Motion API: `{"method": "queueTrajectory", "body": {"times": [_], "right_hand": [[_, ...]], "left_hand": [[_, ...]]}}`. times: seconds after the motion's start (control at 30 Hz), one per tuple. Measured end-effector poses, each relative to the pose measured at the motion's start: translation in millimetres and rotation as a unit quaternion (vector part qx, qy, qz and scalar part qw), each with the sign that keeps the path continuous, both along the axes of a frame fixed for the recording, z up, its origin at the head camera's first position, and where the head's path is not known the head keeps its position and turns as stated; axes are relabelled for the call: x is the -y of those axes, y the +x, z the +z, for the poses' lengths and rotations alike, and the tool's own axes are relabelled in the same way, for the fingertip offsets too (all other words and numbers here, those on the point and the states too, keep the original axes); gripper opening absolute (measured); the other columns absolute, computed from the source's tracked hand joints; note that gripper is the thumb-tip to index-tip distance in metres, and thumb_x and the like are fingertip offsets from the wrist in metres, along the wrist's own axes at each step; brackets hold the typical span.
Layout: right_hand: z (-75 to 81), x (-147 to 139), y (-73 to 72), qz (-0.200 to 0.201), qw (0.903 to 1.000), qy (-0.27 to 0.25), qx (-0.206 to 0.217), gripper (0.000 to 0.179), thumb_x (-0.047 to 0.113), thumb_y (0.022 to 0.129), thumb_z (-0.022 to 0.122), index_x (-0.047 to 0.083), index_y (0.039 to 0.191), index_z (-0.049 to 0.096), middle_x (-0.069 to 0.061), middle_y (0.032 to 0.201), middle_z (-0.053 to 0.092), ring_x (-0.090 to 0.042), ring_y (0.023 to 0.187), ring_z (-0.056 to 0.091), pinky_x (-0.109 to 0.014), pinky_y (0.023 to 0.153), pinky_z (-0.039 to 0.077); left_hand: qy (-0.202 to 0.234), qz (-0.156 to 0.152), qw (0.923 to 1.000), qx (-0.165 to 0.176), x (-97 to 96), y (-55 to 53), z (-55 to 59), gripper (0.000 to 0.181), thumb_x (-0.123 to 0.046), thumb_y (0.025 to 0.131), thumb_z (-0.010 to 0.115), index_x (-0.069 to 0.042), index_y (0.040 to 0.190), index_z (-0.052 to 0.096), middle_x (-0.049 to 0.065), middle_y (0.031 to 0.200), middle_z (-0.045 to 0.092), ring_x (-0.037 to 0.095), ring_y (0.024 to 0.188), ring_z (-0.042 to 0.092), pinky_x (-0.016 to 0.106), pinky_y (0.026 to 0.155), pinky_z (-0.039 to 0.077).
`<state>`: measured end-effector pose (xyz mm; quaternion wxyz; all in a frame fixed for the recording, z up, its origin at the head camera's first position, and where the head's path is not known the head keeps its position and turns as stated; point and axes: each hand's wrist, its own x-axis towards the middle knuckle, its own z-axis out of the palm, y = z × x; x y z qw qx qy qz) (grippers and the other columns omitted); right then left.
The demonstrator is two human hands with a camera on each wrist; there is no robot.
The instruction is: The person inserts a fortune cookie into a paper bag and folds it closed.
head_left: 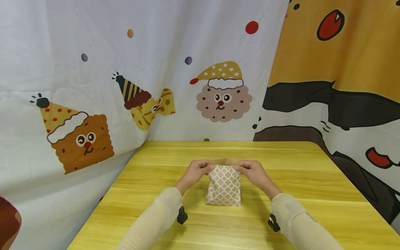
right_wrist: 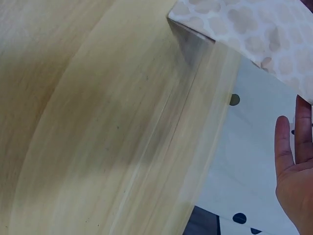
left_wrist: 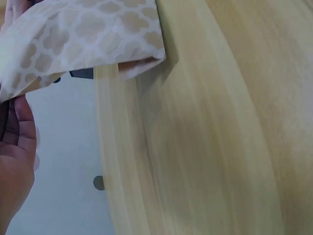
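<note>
A small tan paper bag point(head_left: 223, 187) with a white lattice pattern stands in the middle of the table, its top edge toward the far side. At its upper left corner my left hand point(head_left: 200, 169) pinches the paper between thumb and fingers. My right hand point(head_left: 251, 170) pinches the upper right corner the same way. Between the hands a plain brown strip of the bag's top point(head_left: 224, 161) shows. The left wrist view has the patterned bag point(left_wrist: 93, 34) with a folded lower corner. In the right wrist view the bag point(right_wrist: 259, 29) is at the top right.
The yellow wood-grain table point(head_left: 150, 222) spreads around the bag. Behind it hangs a white curtain point(head_left: 168, 41) printed with cartoon biscuits, meeting the table's far and left edges. Dark wrist devices point(head_left: 182, 215) sit under both sleeves.
</note>
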<state>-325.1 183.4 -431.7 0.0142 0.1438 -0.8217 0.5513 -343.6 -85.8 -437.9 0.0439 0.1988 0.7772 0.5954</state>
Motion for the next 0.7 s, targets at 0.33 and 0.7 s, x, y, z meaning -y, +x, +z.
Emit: {"method": "queueTrajectory", "body": {"times": [0.33,0.7], "right_hand": [[-4.3,-1.2,-1.8,-0.011,0.9982,-0.058,0.009,0.019,0.004,0.098,0.06,-0.002,0.11,0.073,-0.015,0.114,0.07,-0.024,0.103,0.066,-0.034,0.086,0.055],[-7.9,5.3,1.4,-0.021,0.9972,-0.071,0.011,0.017,-0.001,0.096,0.059,-0.002,0.102,0.076,-0.014,0.108,0.072,-0.018,0.095,0.067,-0.038,0.085,0.056]], "left_hand": [[0.067,-0.022,0.9969,0.034,1.6,-5.1,-2.6,0.023,-0.004,0.099,0.06,0.0,0.118,0.072,0.01,0.123,0.068,0.019,0.099,0.067,0.045,0.088,0.054],[-0.005,-0.018,0.9995,0.027,-7.8,2.1,4.3,0.025,-0.026,0.101,0.06,-0.008,0.115,0.071,0.006,0.102,0.069,0.018,0.08,0.062,0.04,0.071,0.055]]}}
